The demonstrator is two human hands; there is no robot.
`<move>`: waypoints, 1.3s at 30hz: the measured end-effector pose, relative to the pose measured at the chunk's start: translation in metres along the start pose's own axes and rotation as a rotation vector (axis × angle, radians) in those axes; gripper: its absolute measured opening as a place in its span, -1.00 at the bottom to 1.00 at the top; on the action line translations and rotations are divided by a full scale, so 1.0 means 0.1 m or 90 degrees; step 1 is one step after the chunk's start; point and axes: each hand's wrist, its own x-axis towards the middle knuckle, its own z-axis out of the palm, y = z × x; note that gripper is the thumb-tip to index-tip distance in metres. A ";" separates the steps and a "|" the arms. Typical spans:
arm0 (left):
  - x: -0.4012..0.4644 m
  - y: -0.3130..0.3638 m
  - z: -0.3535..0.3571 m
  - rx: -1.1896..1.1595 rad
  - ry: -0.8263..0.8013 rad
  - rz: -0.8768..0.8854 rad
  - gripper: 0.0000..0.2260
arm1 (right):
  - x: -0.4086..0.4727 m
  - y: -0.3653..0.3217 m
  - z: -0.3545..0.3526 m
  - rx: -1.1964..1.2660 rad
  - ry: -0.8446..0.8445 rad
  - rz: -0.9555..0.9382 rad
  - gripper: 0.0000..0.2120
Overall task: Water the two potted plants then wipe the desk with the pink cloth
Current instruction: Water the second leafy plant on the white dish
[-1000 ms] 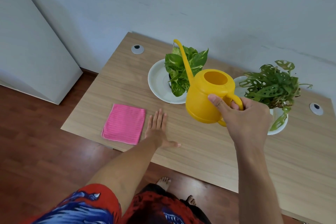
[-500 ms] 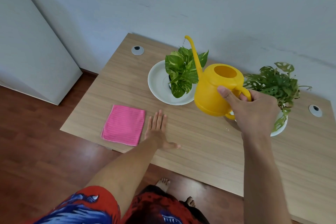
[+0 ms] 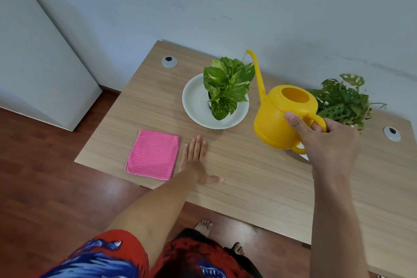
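My right hand (image 3: 327, 144) grips the handle of a yellow watering can (image 3: 283, 117), held above the desk between the two plants. Its long spout rises beside the left plant (image 3: 226, 86), a variegated green one standing on a white saucer (image 3: 194, 106). The right plant (image 3: 343, 101), with holed leaves, sits behind the can and my hand; its saucer is mostly hidden. A folded pink cloth (image 3: 153, 154) lies flat near the desk's front left edge. My left hand (image 3: 195, 160) rests flat on the wooden desk (image 3: 248, 176), fingers straight, just right of the cloth.
Two round cable grommets sit in the desk, one at the back left (image 3: 169, 61) and one at the right (image 3: 392, 133). A white cabinet (image 3: 38, 63) stands left of the desk on the wood floor. The wall runs right behind the desk.
My right hand has carried the watering can to the right, away from the left plant toward the right one. The spout has come upright. My left hand has stayed put.
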 end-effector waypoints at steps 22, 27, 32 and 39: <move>-0.04 0.00 0.01 -0.022 0.016 0.003 0.32 | -0.55 0.15 -0.22 0.062 -0.044 -0.012 -0.42; -0.03 0.02 0.02 -0.027 0.024 0.001 0.32 | -0.65 0.22 -0.27 0.060 -0.069 -0.014 -0.56; -0.01 0.00 0.07 -0.043 0.048 0.004 0.33 | -0.71 0.35 -0.31 0.075 -0.066 -0.022 -0.42; 0.02 0.02 0.10 -0.042 0.048 -0.002 0.32 | -0.79 0.57 -0.29 0.170 -0.070 0.008 -0.58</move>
